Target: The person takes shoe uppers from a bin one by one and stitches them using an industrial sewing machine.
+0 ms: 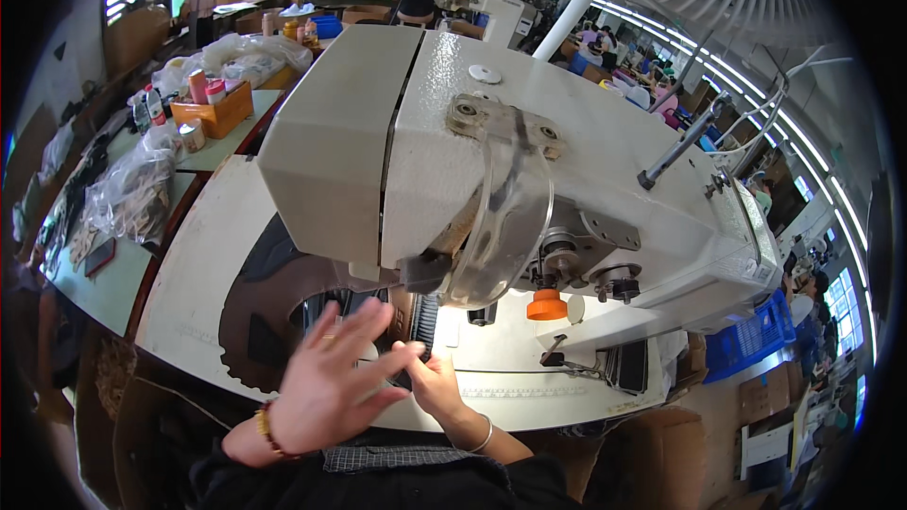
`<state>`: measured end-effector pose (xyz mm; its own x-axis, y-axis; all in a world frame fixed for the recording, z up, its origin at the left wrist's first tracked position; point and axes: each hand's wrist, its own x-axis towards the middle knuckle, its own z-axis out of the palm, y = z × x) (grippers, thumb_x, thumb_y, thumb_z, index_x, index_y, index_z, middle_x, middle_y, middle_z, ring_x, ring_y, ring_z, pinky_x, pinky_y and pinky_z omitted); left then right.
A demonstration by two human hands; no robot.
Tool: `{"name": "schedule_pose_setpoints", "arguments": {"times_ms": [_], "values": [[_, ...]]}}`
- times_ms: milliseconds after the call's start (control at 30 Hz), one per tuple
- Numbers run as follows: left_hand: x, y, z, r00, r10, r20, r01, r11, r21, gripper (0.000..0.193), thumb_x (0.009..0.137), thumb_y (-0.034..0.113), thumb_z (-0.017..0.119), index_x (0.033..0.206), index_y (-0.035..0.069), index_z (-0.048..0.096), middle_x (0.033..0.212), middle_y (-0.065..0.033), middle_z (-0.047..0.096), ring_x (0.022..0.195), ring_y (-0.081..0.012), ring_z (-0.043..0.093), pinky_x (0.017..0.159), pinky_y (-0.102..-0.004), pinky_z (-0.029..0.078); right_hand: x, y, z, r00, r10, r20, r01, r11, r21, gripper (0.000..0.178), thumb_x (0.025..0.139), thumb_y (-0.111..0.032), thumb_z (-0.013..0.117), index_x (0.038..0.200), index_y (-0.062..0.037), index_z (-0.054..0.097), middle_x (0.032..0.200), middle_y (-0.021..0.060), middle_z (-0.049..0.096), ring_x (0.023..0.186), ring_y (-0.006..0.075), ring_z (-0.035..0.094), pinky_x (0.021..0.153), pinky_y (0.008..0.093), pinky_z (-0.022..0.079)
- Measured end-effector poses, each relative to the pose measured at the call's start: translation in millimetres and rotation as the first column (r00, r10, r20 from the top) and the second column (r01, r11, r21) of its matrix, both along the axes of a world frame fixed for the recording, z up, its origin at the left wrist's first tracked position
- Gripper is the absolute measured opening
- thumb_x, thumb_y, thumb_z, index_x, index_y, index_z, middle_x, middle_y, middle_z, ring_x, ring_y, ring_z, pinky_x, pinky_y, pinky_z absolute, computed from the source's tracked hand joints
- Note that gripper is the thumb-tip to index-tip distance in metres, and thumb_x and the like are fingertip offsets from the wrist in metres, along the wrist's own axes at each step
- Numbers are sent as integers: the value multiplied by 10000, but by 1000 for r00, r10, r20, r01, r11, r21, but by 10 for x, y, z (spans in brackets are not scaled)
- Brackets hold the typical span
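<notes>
An off-white industrial sewing machine point(567, 104) stands in front of me. On its pale bed lies a brown leather-like piece point(260, 302) with a notched outer edge and a dark section at the back. A dark ribbed strip point(424, 326) runs beside its inner edge, below the machine head. My left hand point(331, 382) is raised over the brown piece, fingers spread and holding nothing. Beside it, my right hand point(436, 385) pinches the near end of the brown piece by the ribbed strip. The left hand partly covers that spot, and the needle is hidden.
A clear curved guard point(505, 217) and an orange knob point(547, 305) hang over the bed. Black flat pieces point(626, 366) lie at right. On the left table are an orange box point(215, 111) and plastic bags point(132, 189). A blue crate point(751, 340) is at right.
</notes>
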<state>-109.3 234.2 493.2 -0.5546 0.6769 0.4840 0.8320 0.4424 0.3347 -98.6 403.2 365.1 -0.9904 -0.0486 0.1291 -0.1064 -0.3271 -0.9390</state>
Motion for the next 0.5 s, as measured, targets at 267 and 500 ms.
{"name": "schedule_pose_setpoints", "arguments": {"times_ms": [267,500], "values": [[-513,-1131,-362,476,666,574,-813,583,-2,290,849,136,633,1107,9,597,1117,-161,589,1042,-275,553,917,-321,405,-29,-68,116,997,-76,23,78,994,-77,212,934,-116,546,1091,22,584,971,17,613,845,76,542,753,229,450],[-436,-1714,-844,633,471,614,-757,541,366,493,867,201,643,1264,-42,480,1268,-123,488,1178,-201,445,1015,-309,326,-101,-118,379,1000,-10,2,8,937,348,231,905,-197,594,1014,6,609,928,51,649,815,127,572,736,287,464]]}}
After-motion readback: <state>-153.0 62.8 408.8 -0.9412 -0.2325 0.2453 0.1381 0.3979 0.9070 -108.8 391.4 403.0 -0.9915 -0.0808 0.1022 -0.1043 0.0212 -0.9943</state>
